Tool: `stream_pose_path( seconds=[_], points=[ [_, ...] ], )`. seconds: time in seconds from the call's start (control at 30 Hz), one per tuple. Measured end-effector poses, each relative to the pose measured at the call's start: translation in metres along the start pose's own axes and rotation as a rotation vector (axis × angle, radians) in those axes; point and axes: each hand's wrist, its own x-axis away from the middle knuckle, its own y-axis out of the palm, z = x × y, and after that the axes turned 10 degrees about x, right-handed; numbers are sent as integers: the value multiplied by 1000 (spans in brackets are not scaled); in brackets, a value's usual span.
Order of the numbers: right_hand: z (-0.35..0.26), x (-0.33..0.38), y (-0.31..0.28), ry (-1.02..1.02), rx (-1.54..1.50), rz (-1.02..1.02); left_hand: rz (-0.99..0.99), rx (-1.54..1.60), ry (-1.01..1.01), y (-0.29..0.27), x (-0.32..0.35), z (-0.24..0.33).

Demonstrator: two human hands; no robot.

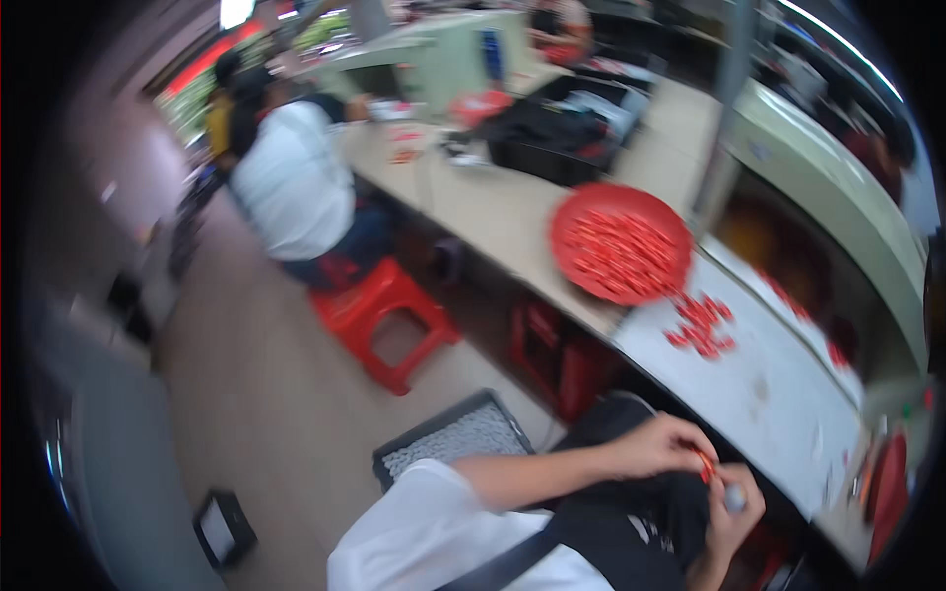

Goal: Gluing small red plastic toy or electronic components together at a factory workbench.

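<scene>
- Your left hand (pixel 658 445) pinches a small red part (pixel 706 466) at your lap.
- Your right hand (pixel 734 512) grips a small grey piece (pixel 735 498), touching the part.
- Red tray (pixel 621 242) lies well beyond on the bench (pixel 493 212).

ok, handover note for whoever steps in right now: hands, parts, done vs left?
Left hand: pinching a small red part at its fingertips, held over the lap.
Right hand: closed around a small grey piece, right up against the red part.
Parts: the red round tray on the bench holds a heap of red parts; a small loose pile lies on the white mat beside it.
Done: cannot tell a count; the picture is blurred.
Left: judging by the full tray and the loose pile, most parts seem still unhandled.
A person in white sits further along the bench.
</scene>
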Motion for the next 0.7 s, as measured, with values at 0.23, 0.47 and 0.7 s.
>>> stream_pose_path(
  seconds=[0.23, 0.47, 0.7],
  points=[
    [-17, 21, 0, 54, -69, 24, -109, 83, 95, 3, 2, -7],
    [-6, 9, -15, 33, -27, 117, -199, 62, 57, 9, -35, -5],
    [-2, 1, -20, 17, -42, 72, -206, 89, 62, 10, -38, -6]
  ],
)
